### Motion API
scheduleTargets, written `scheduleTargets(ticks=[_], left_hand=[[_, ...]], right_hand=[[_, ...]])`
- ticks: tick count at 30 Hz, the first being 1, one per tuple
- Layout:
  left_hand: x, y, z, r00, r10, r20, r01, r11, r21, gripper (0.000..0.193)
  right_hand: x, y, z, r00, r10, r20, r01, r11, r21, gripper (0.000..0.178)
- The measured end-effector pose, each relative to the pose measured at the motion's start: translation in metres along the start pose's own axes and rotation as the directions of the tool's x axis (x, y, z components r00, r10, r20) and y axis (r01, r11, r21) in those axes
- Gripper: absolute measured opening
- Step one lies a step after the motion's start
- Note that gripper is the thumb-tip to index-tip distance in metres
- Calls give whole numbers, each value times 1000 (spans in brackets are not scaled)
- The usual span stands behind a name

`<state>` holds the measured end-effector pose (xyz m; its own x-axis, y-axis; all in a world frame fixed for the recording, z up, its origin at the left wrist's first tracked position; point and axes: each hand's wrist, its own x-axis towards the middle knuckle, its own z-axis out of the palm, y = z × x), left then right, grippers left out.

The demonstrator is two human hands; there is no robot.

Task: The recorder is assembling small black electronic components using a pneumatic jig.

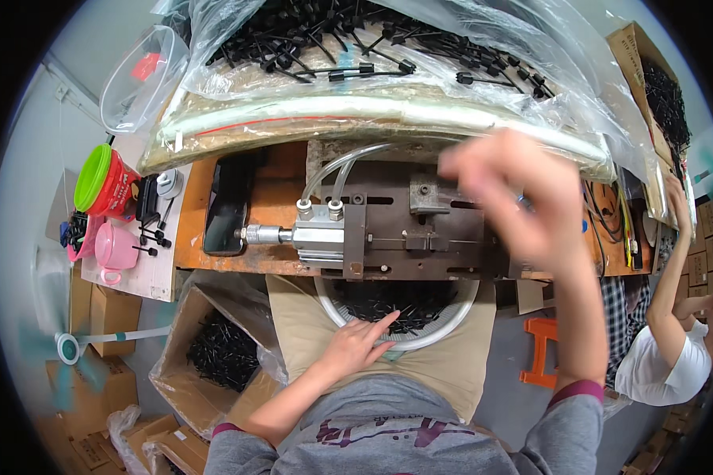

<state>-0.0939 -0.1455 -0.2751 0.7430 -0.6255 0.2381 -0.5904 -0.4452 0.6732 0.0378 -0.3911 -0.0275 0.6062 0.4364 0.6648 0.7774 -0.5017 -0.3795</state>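
My left hand (356, 347) rests at the near rim of a round white basket (410, 344) on my lap, its index finger stretched over the small black parts (388, 305) inside. Nothing shows in its grip. Blurred by motion, my right hand (527, 194) is raised over the right end of a dark metal fixture (463, 222) on the bench; its fingers look bent, and whether they hold anything cannot be made out. A silver air cylinder (322, 241) with two clear hoses is mounted at the fixture's left side.
Black stem-like parts (364, 67) lie in a plastic-lined tray behind the bench. A dark phone (228, 210), a red bucket (119, 186) and a pink cup (116, 247) stand left. A carton of black parts (222, 348) is below. A co-worker (665, 356) sits right, near an orange stool (537, 352).
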Motion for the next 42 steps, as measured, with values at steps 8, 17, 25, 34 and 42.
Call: scheduleTargets(ticks=[8, 17, 25, 34, 42], left_hand=[[-39, -11, -4, 983, -167, -72, 164, 986, -42, 60], [-55, -23, -6, 942, -294, -163, 284, 955, -82, 55], [-53, -26, -3, 935, -289, -206, 285, 957, -52, 49], [-52, -27, -3, 929, -291, -228, 290, 956, -36, 47], [-46, -26, -2, 928, -287, -236, 285, 958, -41, 42]], right_hand=[[109, 114, -27, 920, 232, 317, -219, 973, -78, 51], [146, 189, -72, 961, 194, -196, -275, 728, -628, 43], [140, 224, -10, 733, 675, -80, -565, 540, -624, 100], [173, 243, 20, 526, 828, -195, -794, 396, -461, 110], [176, 233, 36, 531, 813, -238, -770, 345, -537, 92]])
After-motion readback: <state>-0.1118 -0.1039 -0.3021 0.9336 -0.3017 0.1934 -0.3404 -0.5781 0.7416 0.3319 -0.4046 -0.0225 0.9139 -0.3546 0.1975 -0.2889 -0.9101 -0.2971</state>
